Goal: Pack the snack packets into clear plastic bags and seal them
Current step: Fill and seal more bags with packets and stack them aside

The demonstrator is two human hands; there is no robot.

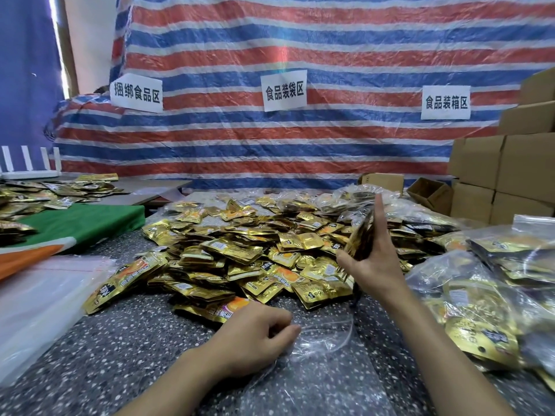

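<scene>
- Left hand [255, 334]: low centre, fingers curled, pinching the left edge of an empty clear plastic bag [324, 343]
- Clear plastic bag: lies crumpled on the speckled table [120, 364], just in front of the pile; whether its mouth is open is hard to tell through the glare
- Right hand [372, 256]: raised above the right side of the pile, thumb and fingers gripping a stack of packets [360, 235] held upright, index finger pointing straight up
- Pile of snack packets [234, 250]: gold foil, loose, heaped across the middle of the table, between the 2 hands and the back wall
- Filled bags [480, 310]: clear bags holding gold packets, heaped at the right edge, beside the right forearm
- Flat clear bags [36, 310]: unfilled stack at the left edge, touching 1 stray gold packet
- Green cloth [84, 223]: folded, left of the pile; more gold packets lie behind it
- Cardboard boxes [510, 163]: stacked at far right
- Striped tarpaulin [300, 40]: red, white and blue, hung behind the table, bearing 3 paper signs [284, 91]
</scene>
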